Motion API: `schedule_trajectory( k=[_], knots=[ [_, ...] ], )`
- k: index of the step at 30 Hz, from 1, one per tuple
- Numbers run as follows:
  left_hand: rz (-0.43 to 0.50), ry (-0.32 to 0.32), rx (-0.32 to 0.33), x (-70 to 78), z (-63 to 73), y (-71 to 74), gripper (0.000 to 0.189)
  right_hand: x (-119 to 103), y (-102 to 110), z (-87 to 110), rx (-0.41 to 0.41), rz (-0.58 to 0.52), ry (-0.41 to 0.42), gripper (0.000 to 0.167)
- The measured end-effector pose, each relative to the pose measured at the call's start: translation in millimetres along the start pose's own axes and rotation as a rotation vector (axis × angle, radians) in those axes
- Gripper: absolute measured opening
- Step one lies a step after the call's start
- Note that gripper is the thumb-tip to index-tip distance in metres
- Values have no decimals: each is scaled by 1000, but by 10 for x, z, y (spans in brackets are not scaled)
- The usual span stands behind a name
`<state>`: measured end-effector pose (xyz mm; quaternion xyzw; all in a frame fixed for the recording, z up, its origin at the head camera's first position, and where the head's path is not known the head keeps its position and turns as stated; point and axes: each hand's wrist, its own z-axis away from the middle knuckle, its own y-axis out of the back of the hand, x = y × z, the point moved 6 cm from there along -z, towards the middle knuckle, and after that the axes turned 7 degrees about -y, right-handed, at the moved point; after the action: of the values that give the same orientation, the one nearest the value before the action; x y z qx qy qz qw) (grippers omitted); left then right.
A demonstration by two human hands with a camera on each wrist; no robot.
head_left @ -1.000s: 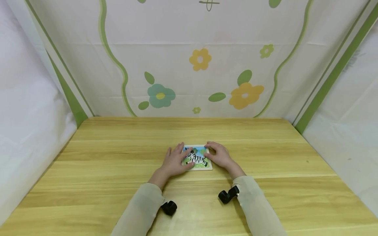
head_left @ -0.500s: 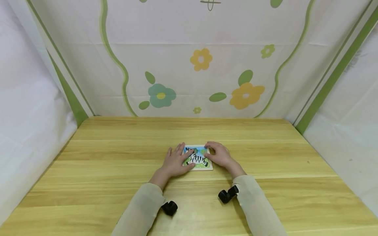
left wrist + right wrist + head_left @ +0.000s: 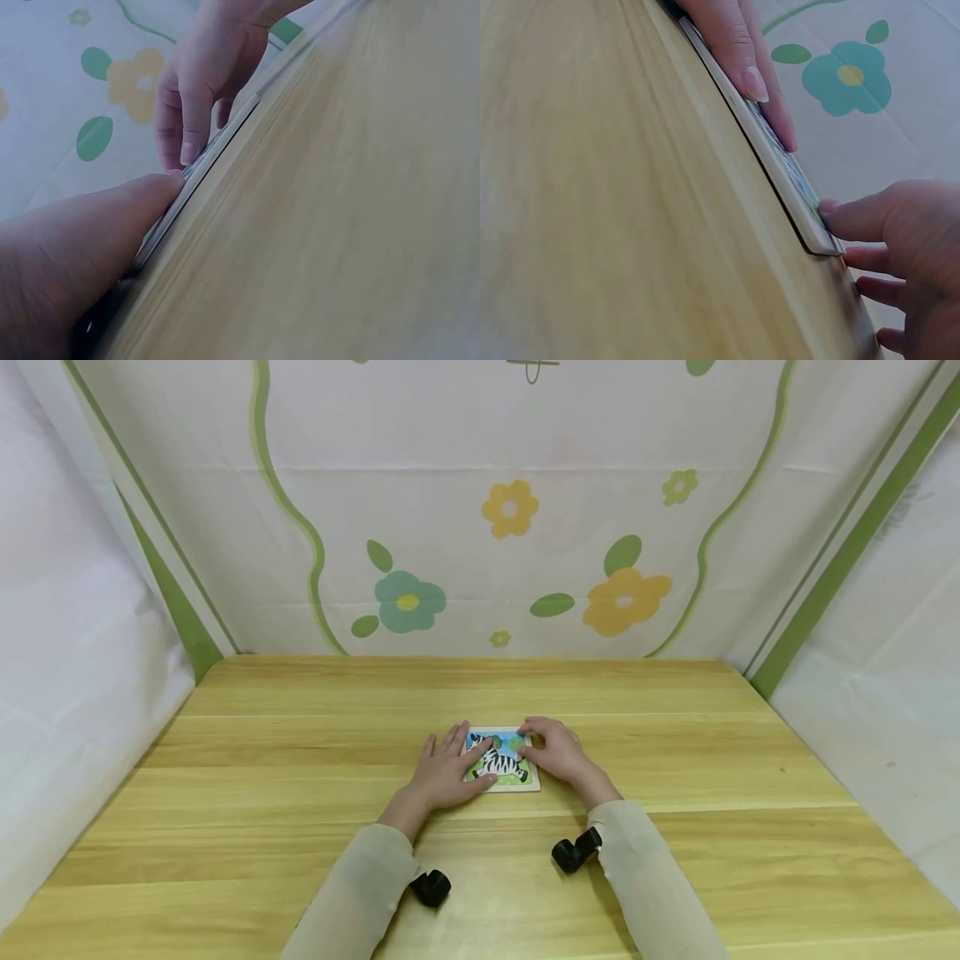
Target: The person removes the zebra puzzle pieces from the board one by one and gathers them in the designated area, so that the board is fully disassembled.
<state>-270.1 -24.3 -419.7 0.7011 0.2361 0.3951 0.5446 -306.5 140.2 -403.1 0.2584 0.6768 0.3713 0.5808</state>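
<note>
A small square zebra jigsaw puzzle (image 3: pixel 502 767) with a pale border lies flat on the wooden table. My left hand (image 3: pixel 442 772) rests across its left side with spread fingers. The thumb lies near the bottom border and the index finger reaches over the zebra. At the upper right corner, my right hand (image 3: pixel 558 756) holds the puzzle with bent index finger and thumb. In the right wrist view, that thumb (image 3: pixel 855 217) touches the picture near the edge, while the other fingers sit beyond the border. The picture's left part is hidden under my left hand.
The wooden table (image 3: pixel 262 752) stretches out on all sides of the puzzle. A white cloth wall (image 3: pixel 450 435) with printed flowers rises behind its far edge. Black wrist cameras (image 3: pixel 431 888) hang at both pale sleeves.
My left index finger has shifted slightly to the right over the zebra. The puzzle and my right hand stay almost still.
</note>
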Motion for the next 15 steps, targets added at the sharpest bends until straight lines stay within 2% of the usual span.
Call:
schedule_trajectory(
  k=[6, 15],
  knots=[
    [-6, 7, -20, 18, 4, 6, 62, -27, -19, -29, 26, 44, -11, 19],
    [0, 16, -22, 30, 13, 30, 61, -48, -41, -42, 27, 45, -33, 17]
  ],
)
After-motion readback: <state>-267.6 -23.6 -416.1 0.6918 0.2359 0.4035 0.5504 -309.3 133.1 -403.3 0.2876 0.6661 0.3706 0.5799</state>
